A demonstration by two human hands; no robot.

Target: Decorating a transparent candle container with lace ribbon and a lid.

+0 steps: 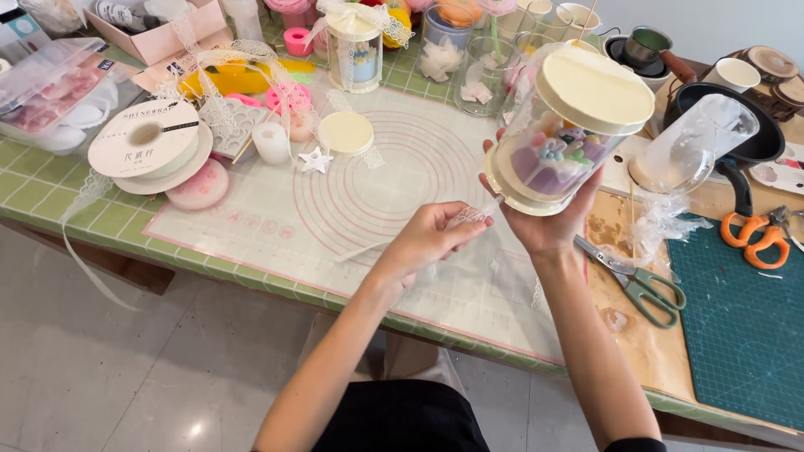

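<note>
My right hand (548, 219) grips a clear round container (563, 134) with a cream lid, tilted toward me, with purple and pastel decorations inside. It hangs above the translucent mat (352, 201) with pink circle markings. My left hand (431, 238) pinches a strip of white lace ribbon (473, 215) just left of the container's base. The ribbon trails down onto the mat.
Green-handled scissors (641, 285) lie right of my hands; orange scissors (758, 238) rest on a green cutting mat (741, 326). A ribbon spool (146, 142), a cream lid (345, 132), a white candle (270, 142), a clear jar (691, 146) and several decorated containers crowd the green tiled table (50, 188).
</note>
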